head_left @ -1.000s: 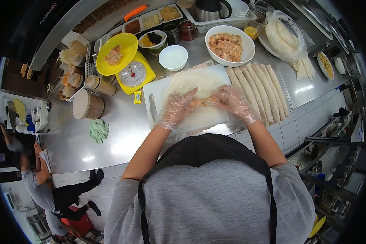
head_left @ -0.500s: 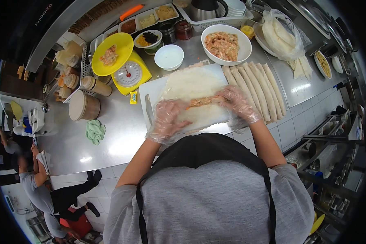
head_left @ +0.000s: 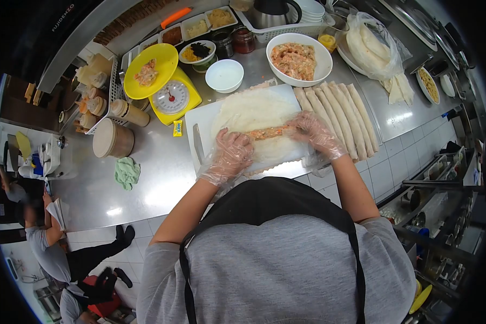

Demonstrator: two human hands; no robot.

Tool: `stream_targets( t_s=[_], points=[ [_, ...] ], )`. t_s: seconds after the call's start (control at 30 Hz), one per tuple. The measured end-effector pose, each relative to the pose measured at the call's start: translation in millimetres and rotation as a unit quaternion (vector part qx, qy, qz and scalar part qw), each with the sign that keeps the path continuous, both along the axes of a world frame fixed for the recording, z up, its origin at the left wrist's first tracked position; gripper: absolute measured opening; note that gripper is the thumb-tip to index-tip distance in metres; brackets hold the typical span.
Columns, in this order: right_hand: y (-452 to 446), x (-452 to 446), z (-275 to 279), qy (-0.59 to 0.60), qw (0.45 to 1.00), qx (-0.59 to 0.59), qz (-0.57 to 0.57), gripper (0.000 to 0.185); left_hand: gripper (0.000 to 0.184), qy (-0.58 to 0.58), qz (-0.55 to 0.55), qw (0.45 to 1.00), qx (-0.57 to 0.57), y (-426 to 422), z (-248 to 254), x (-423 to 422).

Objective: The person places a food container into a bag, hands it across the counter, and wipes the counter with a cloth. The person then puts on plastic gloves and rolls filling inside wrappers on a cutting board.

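A green cloth [head_left: 127,173] lies on the near left of the shiny surface [head_left: 162,162]. The left hand [head_left: 233,152], in a clear glove, is by the left end of a pink meat strip [head_left: 267,133]. Its fingers bend in, so its grip looks half closed, but I cannot tell if it pinches anything. The right hand [head_left: 313,132], gloved too, is at the strip's right end with bent fingers. I cannot tell if its grip has hold of the strip. The strip lies across a thin white sheet [head_left: 254,110] on a white board [head_left: 200,120]. Long pale rolls [head_left: 343,119] lie just right of the board. Farther away are a yellow scale [head_left: 190,97] on the left and a big white bowl [head_left: 325,65] of meat on the right.
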State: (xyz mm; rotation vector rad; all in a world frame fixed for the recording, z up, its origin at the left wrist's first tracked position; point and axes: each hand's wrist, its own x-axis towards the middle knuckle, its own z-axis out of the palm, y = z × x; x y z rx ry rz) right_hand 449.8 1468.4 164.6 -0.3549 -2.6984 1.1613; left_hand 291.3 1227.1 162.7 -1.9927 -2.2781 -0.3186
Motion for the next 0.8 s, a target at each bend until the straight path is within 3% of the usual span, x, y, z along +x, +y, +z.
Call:
stream_targets(
  t_s=[0.17, 0.27, 0.33, 0.4, 0.43, 0.47, 0.5, 0.53, 0.6, 0.63, 0.7, 0.8],
  points=[
    [1, 1, -2, 0.001, 1.0, -0.031, -0.004, 0.035, 0.033, -0.031, -0.002, 0.999, 0.016, -1, 4, -3],
    [-2, -2, 0, -0.009, 1.0, -0.007, 0.004, 0.041, 0.033, -0.041, 0.001, 0.999, 0.031, 3, 13, -6],
    [-11, 1, 18, 0.055, 0.998, 0.004, -0.024, 0.05, 0.033, -0.047, 0.008, 0.998, 0.044, 8, 19, -16],
    [-24, -1, 39, 0.067, 0.997, 0.04, 0.015, 0.051, 0.027, -0.185, 0.032, 0.98, 0.058, 16, 24, -32],
    [-30, -2, 44, 0.077, 0.993, 0.075, 0.05, 0.052, 0.027, -0.185, 0.034, 0.98, 0.058, 22, 19, -40],
    [-37, -5, 42, 0.077, 0.993, 0.074, 0.05, 0.052, 0.029, -0.29, 0.05, 0.954, 0.054, 28, 10, -48],
    [-43, -9, 36, 0.079, 0.984, 0.157, 0.041, 0.047, 0.031, -0.392, 0.065, 0.916, 0.05, 31, 0, -53],
    [-45, -12, 30, 0.081, 0.967, 0.239, 0.03, 0.042, 0.031, -0.392, 0.063, 0.917, 0.05, 32, -5, -55],
    [-32, -22, 10, 0.091, 0.967, 0.234, 0.037, 0.036, 0.044, -0.453, 0.089, 0.887, 0.027, 32, -9, -59],
    [-26, -28, 4, 0.101, 0.967, 0.228, 0.047, 0.03, 0.044, -0.453, 0.09, 0.887, 0.027, 29, -2, -57],
    [-28, -36, 1, 0.13, 0.968, 0.212, 0.023, 0.025, 0.058, -0.249, 0.013, 0.966, 0.072, 18, 21, -46],
    [-28, -44, 2, 0.164, 0.969, 0.186, -0.01, 0.02, 0.058, -0.234, -0.007, 0.968, 0.094, 4, 26, -40]
  ],
)
